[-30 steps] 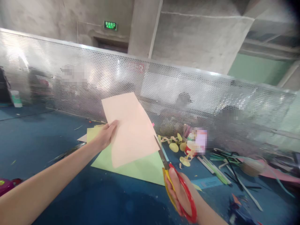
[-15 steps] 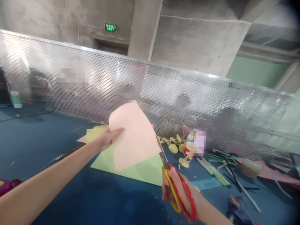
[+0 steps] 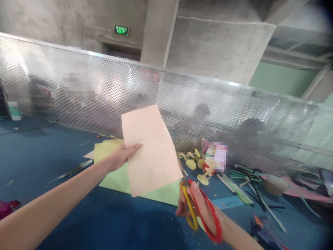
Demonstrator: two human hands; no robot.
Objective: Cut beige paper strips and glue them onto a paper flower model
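The left hand (image 3: 126,155) grips a pale pink sheet of paper (image 3: 152,149) by its left edge, the thumb lying flat across the near face. The sheet stands tilted up to the right of that hand, in front of a green sheet (image 3: 166,196) that lies on the blue worktop (image 3: 125,222). A yellow sheet (image 3: 101,152) lies just behind and left of the same hand, and a thin, shiny bundle (image 3: 76,169) lies farther left, its exact kind unclear.

The right hand (image 3: 199,205) is closed around scissors (image 3: 185,182) with one red and one yellow handle, thumb through the red loop. The blades point forward and slightly left from this hand, and they meet the pink sheet's right edge close to its lower corner; how far they are parted is hard to tell.

Beyond the right hand stand yellow paper discs (image 3: 191,164) and a red and white cup (image 3: 208,167). A blue strip (image 3: 227,202) lies just right of it, with pale sticks (image 3: 228,184) past that. Farther right are a brown roll (image 3: 275,185) and a pink piece (image 3: 301,192). Well ahead of both hands runs a perforated metal screen (image 3: 104,93).
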